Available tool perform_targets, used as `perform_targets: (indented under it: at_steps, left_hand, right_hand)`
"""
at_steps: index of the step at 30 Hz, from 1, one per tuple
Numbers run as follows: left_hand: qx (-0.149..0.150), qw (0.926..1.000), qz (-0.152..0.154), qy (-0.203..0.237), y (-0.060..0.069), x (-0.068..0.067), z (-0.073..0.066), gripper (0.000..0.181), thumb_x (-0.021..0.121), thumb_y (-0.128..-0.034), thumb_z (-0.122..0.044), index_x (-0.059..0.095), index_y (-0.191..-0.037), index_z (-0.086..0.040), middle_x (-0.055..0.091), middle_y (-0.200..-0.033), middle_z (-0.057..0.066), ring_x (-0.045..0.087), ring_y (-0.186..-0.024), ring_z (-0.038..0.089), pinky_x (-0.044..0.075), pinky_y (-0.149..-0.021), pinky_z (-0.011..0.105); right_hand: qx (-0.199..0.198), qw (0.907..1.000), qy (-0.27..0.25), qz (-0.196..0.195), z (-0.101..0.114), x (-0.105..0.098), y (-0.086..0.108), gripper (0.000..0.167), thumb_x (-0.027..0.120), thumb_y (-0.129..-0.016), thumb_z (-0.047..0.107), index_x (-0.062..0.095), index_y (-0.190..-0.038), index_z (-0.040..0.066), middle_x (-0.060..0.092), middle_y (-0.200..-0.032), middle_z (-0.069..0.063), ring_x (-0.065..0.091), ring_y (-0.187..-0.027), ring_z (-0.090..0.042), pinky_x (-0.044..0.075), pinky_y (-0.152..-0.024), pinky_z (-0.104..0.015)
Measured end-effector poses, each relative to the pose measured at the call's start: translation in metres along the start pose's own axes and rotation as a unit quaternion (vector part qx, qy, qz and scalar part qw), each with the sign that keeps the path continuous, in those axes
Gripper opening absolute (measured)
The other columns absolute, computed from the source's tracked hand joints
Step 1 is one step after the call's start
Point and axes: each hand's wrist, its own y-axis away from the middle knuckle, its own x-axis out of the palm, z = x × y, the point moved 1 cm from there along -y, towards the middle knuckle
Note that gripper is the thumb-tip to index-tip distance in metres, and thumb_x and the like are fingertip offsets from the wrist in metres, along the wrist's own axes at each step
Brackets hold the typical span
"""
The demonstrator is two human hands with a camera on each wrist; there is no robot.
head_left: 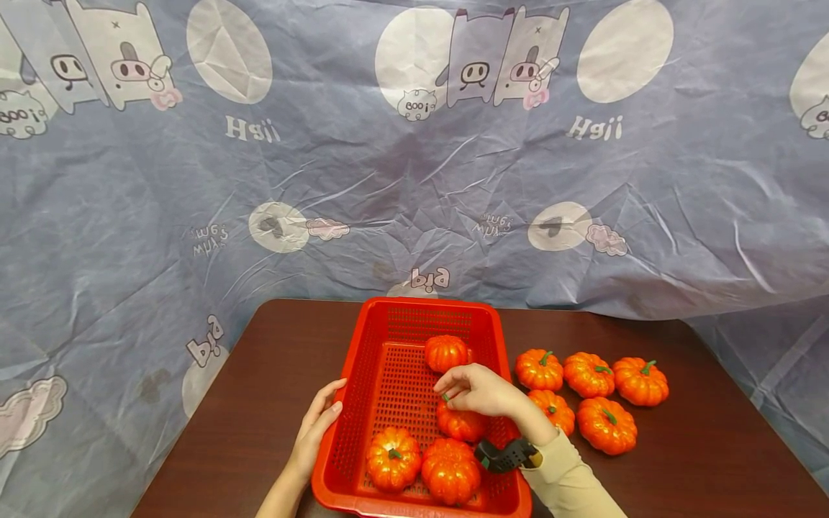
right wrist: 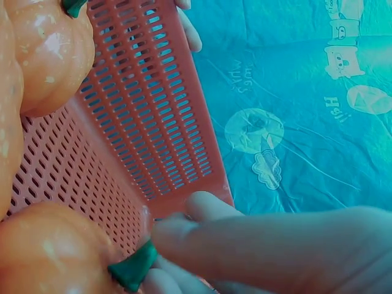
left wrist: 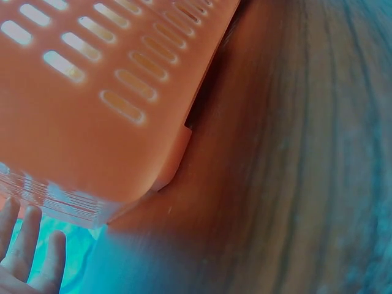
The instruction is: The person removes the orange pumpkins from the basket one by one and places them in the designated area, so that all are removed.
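Observation:
A red perforated plastic basket (head_left: 372,324) stands on the table with several small orange pumpkins in it. My right hand (head_left: 482,392) reaches inside over the right half, pinching the green stem (right wrist: 135,266) of one pumpkin (head_left: 461,423) between thumb and fingers. Another pumpkin (head_left: 445,353) lies just beyond that hand; two more, a left one (head_left: 393,460) and a right one (head_left: 451,473), sit at the near end. Against the basket's left side rests my left hand (head_left: 315,432), its fingers (left wrist: 27,239) fairly straight along the outer wall.
Several more pumpkins (head_left: 607,424) are grouped on the dark brown table (head_left: 673,460) right of the basket. Behind the table hangs a wrinkled grey-blue cloth (head_left: 401,180) with cartoon prints. A black strap device (head_left: 505,455) is on my right wrist.

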Motion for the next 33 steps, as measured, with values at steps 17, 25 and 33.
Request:
perform_targets:
  at_steps: [17,25,33]
  left_hand:
    - [-0.004,0.9998,0.0,-0.018,0.0,-0.001,-0.001,0.039,0.039,-0.0988,-0.012,0.039,-0.137,-0.005,0.035,-0.139,0.019,0.047,-0.115,0.016,0.046,-0.088,0.03]
    - [-0.006,0.9996,-0.004,-0.027,0.0,-0.001,0.0,0.039,0.039,-0.0987,-0.013,0.04,-0.137,-0.006,0.035,-0.14,0.018,0.045,-0.117,0.013,0.044,-0.089,0.028]
    - [0.006,0.9997,0.022,-0.01,0.0,-0.002,-0.001,0.04,0.037,-0.1003,-0.013,0.035,-0.139,-0.003,0.035,-0.137,0.022,0.049,-0.113,0.019,0.046,-0.088,0.032]
  right_hand:
    - [-0.012,0.9923,-0.013,-0.123,0.012,-0.005,0.01,0.016,0.068,-0.078,-0.004,0.067,-0.095,-0.002,0.068,-0.087,-0.013,0.064,-0.079,-0.021,0.051,-0.065,-0.026]
    - [-0.029,0.9687,-0.061,-0.239,0.023,-0.017,0.028,0.021,0.074,-0.077,0.002,0.065,-0.095,-0.004,0.067,-0.09,-0.016,0.065,-0.079,-0.019,0.053,-0.068,-0.028]
    - [-0.021,0.9164,-0.085,-0.391,0.027,-0.037,0.061,0.025,0.076,-0.077,0.004,0.064,-0.096,-0.006,0.066,-0.083,0.002,0.063,-0.072,-0.01,0.051,-0.063,-0.022]
